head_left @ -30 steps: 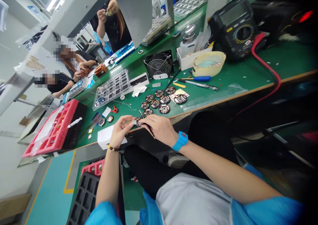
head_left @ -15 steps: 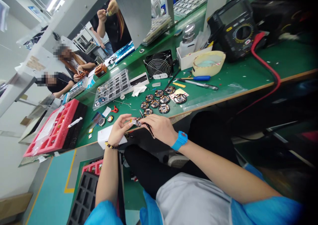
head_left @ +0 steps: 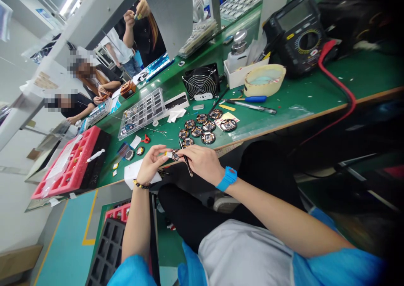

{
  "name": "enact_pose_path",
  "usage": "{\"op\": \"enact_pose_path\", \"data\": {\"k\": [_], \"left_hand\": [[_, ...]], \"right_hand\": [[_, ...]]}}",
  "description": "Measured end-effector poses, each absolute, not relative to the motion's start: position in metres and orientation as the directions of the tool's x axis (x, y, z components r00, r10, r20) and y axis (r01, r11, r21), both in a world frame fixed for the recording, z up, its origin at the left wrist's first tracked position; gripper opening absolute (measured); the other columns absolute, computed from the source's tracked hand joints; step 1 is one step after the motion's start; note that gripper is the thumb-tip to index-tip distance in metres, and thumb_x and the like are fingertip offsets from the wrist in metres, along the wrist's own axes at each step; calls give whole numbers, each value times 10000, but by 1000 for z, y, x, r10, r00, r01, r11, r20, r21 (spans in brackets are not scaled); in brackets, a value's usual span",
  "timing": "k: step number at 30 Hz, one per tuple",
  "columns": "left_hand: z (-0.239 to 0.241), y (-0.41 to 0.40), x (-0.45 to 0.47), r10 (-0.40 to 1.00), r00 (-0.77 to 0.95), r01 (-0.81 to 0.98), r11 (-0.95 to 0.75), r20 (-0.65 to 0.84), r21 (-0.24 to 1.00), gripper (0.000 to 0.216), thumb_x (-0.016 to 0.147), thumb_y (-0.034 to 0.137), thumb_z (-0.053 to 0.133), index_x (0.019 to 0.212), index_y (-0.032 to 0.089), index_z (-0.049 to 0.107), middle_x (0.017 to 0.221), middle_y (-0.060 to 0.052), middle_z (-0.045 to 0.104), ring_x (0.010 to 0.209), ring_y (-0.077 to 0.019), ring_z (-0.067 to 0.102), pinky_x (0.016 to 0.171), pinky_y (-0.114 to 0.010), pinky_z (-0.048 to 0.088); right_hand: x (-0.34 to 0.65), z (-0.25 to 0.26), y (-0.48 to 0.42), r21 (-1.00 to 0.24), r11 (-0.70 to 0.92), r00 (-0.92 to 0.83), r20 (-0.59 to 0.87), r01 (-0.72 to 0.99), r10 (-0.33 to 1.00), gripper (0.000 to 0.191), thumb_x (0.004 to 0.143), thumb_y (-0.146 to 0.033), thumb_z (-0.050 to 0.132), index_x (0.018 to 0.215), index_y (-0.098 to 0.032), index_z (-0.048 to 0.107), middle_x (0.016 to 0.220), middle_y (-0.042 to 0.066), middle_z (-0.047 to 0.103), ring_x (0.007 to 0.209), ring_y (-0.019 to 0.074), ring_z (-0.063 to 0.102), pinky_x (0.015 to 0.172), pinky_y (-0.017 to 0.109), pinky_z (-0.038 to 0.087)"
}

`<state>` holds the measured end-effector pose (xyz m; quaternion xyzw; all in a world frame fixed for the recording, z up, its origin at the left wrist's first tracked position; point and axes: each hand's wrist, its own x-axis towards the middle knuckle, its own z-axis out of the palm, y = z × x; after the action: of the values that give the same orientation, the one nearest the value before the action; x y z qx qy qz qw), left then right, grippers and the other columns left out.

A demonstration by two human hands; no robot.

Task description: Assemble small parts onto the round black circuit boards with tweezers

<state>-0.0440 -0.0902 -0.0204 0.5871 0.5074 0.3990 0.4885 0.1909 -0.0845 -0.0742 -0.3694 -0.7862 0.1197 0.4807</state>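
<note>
Left hand (head_left: 150, 165) pinches small part (head_left: 174, 154); right hand (head_left: 203, 162) grips slim tool (head_left: 188, 168) — multimeter (head_left: 298, 33) lettering unreadably small.

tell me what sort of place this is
Probably an electronics assembly or repair workshop: several round circuit boards lie on a green workbench, with a multimeter at its far side.

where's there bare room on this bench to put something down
Most room: the green bench top between the multimeter, tape roll and red lead, bar small specks. Another patch lies right of that lead, though the picture darkens there. Crowded: the round boards beyond the right hand, and the stretch from fan to pen.
</note>
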Motion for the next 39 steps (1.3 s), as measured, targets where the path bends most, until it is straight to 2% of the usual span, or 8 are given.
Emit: {"op": "enact_pose_path", "data": {"k": [4,8,12,18,22,29,35,39], "left_hand": [[-21,-90,-43,981,186,220,7,-48,976,476,870,312,828,1279,214,606,1291,-126,732,1185,-230,716,1031,-388,579],[-21,-90,-39,980,188,218,21,-63,976,481,873,320,825,1288,215,608,1315,-129,725,1177,-228,722,1009,-383,596],[-19,-92,-35,981,182,220,28,-69,975,494,860,335,836,1281,207,613,1298,-135,735,1157,-238,731,1036,-415,589],[-20,-93,-34,983,174,217,14,-53,976,475,855,322,844,1264,202,634,1255,-118,746,1166,-229,720,1077,-409,567],[-20,-92,-33,987,152,186,16,-45,982,468,852,307,850,1255,198,639,1237,-107,748,1161,-220,714,1020,-363,589],[-20,-93,-31,992,115,129,33,-48,991,511,840,309,863,1282,221,624,1225,-92,757,1113,-206,729,970,-329,590],[-18,-89,-36,998,-49,-63,30,-33,998,508,814,352,884,1236,216,637,1218,-89,762,1219,-256,718,1117,-399,535],[-17,-90,-40,993,-115,-109,-16,3,994,521,801,391,890,1231,210,657,1252,-105,755,1245,-279,709,1151,-417,514]], "right_hand": [[194,-71,-83,-518,746,-327,680,417,656,171,1019,-218,630,1161,-215,724,1046,45,797,1027,206,706,837,320,529],[195,-71,-81,-499,763,-349,688,410,637,206,1020,-193,608,1193,-214,719,1079,73,782,1089,217,684,894,345,545],[196,-72,-78,-404,812,-458,678,422,575,261,1005,-144,589,1238,-193,698,1134,94,766,1146,250,652,923,391,544],[200,-68,-72,-252,880,-619,633,404,465,434,916,-70,611,1343,-153,629,1228,115,728,1202,283,582,964,423,519],[202,-62,-71,-206,889,-676,586,409,447,509,849,-52,642,1349,-141,614,1205,114,721,1176,291,570,953,426,490],[201,-62,-70,-197,885,-673,586,422,452,473,878,-74,641,1343,-154,613,1217,102,720,1170,279,560,930,405,449],[198,-67,-68,-232,875,-615,635,424,467,265,1001,-131,558,1233,-185,673,1157,90,738,1141,260,587,918,396,456],[197,-68,-68,-318,855,-551,661,410,510,216,1027,-171,550,1185,-195,695,1060,72,748,1071,246,625,901,379,495]]}}
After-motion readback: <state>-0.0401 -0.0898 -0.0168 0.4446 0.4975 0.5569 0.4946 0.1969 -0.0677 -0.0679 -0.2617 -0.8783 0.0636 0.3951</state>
